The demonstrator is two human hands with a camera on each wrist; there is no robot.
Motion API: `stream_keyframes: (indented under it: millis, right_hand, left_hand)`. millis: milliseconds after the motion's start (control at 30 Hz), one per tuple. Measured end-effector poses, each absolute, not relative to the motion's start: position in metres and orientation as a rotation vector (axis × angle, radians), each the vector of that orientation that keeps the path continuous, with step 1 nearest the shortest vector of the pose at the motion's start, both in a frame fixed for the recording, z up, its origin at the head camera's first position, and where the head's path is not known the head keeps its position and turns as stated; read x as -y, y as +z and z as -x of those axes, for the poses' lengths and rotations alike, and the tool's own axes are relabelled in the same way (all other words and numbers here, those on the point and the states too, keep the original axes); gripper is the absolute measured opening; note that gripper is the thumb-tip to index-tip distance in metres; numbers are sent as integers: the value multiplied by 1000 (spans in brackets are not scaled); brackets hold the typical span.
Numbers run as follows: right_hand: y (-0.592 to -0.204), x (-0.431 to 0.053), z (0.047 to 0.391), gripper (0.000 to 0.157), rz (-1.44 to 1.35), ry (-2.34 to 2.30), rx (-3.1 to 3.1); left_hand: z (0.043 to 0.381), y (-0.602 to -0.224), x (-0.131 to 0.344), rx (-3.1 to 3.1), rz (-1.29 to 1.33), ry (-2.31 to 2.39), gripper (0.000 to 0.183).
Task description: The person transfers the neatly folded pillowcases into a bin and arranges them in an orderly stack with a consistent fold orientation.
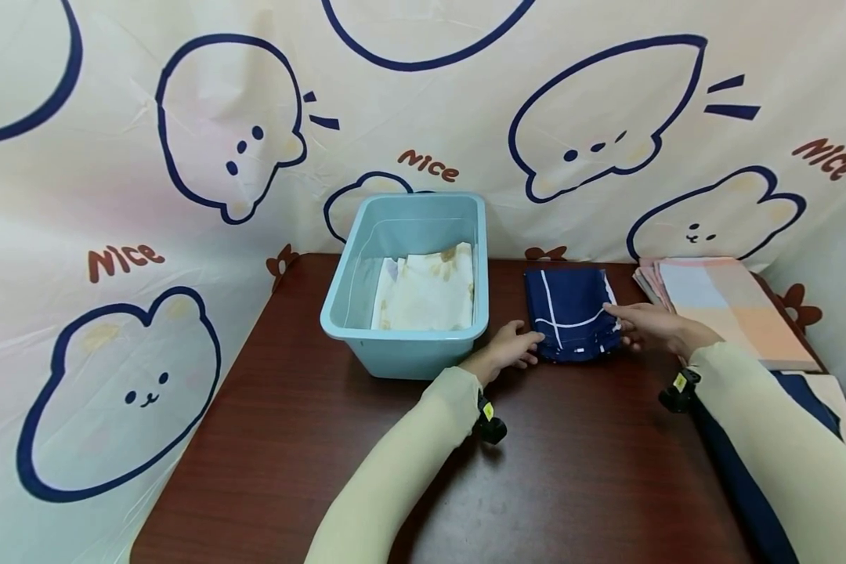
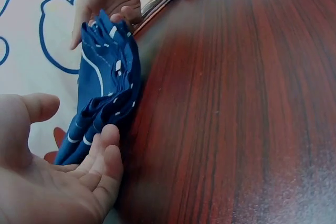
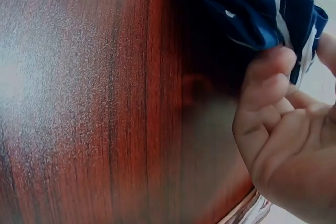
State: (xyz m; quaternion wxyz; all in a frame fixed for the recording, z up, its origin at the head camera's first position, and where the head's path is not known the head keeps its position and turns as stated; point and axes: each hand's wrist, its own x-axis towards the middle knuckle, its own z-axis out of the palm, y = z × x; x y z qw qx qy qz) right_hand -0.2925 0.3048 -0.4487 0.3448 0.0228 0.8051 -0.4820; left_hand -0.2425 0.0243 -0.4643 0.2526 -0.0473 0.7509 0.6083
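Note:
A folded navy blue cloth [image 1: 571, 309] with white lines lies on the table right of the blue bin; its layered edge shows in the left wrist view. My left hand [image 1: 511, 348] is at the cloth's near left corner, fingers relaxed against the folds [image 2: 105, 85], thumb apart from the cloth. At the opposite side, my right hand [image 1: 652, 329] holds the cloth's right edge between thumb and curled fingers. The right wrist view shows those fingers [image 3: 270, 74] at the blue folds [image 3: 262, 14]; the thumb is partly cut off there.
The light blue bin [image 1: 409, 335] holds a folded cream cloth [image 1: 430, 290]. At the right, a stack of pastel checked cloths [image 1: 740, 305] lies on the brown table [image 1: 571, 470], with more navy fabric [image 1: 807, 399] beside my right arm. A patterned curtain [image 1: 465, 125] hangs behind.

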Motion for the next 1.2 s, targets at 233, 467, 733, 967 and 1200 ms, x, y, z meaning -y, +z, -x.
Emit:
stream_keyframes:
  millis: [233,467,733,967,1200]
  right_hand:
    - [-446,-306,287,45,-2,-1278,-2006]
    - [-448,-307,284,42,26,-1204,-1909]
    - [-448,-305,279,45,122,-1114,-1908]
    - [-452,-307,275,50,129,-1111,-1899]
    - [-456,-309,271,86,117,-1115,-1871]
  left_hand:
    - [243,-464,-25,-2075,116,1641,48]
    - [240,-465,-27,-2161,137,1627,24]
    - [238,-468,-27,-2252,139,1543,34]
    - [235,-468,-24,-2224,37,1430,60]
    - [233,-473,-21,-2128,-6,1474,67]
